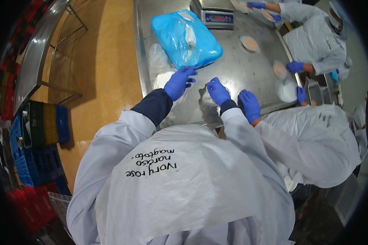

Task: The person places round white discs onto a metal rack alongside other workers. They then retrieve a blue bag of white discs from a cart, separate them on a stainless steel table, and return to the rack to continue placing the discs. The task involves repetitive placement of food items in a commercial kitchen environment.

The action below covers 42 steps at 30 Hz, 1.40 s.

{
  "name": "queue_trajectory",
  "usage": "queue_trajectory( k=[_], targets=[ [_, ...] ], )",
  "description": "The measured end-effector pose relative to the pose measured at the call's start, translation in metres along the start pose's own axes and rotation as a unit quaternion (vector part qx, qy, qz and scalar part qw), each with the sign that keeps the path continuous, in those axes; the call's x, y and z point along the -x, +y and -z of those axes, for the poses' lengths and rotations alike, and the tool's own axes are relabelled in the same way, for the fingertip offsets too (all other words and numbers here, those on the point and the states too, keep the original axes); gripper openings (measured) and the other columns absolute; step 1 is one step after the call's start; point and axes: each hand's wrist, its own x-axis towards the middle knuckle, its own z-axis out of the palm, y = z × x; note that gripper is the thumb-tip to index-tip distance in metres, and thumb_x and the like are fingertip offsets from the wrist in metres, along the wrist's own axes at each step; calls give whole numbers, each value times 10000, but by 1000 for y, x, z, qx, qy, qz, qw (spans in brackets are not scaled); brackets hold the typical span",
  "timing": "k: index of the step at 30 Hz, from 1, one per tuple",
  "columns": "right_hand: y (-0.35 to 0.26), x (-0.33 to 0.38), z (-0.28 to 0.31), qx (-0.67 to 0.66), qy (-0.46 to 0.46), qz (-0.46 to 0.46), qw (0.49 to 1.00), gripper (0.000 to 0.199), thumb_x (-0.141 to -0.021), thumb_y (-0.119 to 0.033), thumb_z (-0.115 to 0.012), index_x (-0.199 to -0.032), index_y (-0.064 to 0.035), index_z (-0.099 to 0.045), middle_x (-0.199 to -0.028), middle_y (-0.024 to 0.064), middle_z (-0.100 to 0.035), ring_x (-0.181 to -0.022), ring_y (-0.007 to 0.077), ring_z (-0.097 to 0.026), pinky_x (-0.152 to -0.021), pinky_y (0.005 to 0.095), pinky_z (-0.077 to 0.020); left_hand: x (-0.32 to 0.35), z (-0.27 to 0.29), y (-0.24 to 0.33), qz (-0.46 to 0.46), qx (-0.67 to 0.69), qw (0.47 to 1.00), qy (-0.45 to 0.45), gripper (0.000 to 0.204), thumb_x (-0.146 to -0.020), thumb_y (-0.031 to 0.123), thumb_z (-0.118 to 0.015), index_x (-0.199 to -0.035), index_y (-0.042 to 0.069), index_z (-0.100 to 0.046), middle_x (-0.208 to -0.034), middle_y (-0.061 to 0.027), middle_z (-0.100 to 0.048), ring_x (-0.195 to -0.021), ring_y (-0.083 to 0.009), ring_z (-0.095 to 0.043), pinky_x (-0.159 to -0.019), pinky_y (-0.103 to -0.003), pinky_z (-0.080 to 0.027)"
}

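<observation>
My left hand [179, 83], in a blue glove, is open with its fingers apart, by the near edge of a big blue plastic bag [167, 30]. Beside it lie clear plastic bags [158, 59], loosely stacked along the table's left side. My right hand [219, 92], also gloved in blue, has its fingers curled closed. A thin whitish plastic bag [209, 99] hangs or lies under those fingers; the hand partly hides it. Both hands are over the near part of the steel table [237, 67].
A digital scale [214, 14] stands at the table's far side. Flat round pinkish packs [250, 43] lie to the right, near a white round stack [286, 90]. Close at my right, a co-worker's gloved hand [250, 105] rests by the table edge. More co-workers stand beyond. Crates [45, 122] are at left.
</observation>
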Motion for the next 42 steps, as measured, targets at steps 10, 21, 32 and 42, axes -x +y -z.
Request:
queue_trajectory(
  k=[10, 21, 32, 42],
  targets=[
    [-87, 43, 34, -492, 26, -63, 868, 580, -882, -191, -625, -1406, -66, -410, -1290, 134, -547, -1143, 230, -550, -968, 340, -446, 64, 6, 14, 134, 159, 976, -66, 704, -942, 556, -481, -1464, 134, -271, -1418, -103, -437, -1300, -248, -432, -1102, -410, -335],
    [-145, 50, 86, -344, 333, 163, 863, 556, -841, -197, -719, -1278, 2, -439, -1169, 130, -572, -1083, 198, -568, -872, 312, -493, 64, -60, 28, -148, 299, 935, -120, 709, -963, 590, -372, -1474, 106, -290, -1421, -102, -431, -1300, -243, -428, -1089, -397, -351],
    [-156, 65, 175, -459, 129, 244, 844, 247, -859, 16, -483, -1084, -23, -578, -1186, 100, -530, -1119, 193, -512, -901, 330, -471, 69, -59, 51, -184, -56, 978, -84, 456, -923, 182, -521, -1357, 76, -430, -1017, -54, -587, -812, -111, -569, -674, -245, -472],
    [24, -20, 27, -97, -31, -21, 995, 181, -885, -116, -546, -1063, -97, -568, -971, 130, -591, -797, 295, -640, -700, 391, -515, 29, -11, 2, -115, -275, 954, -36, 555, -912, 282, -621, -1393, 107, -405, -1219, -76, -535, -1085, -200, -546, -881, -334, -461]
  ],
)
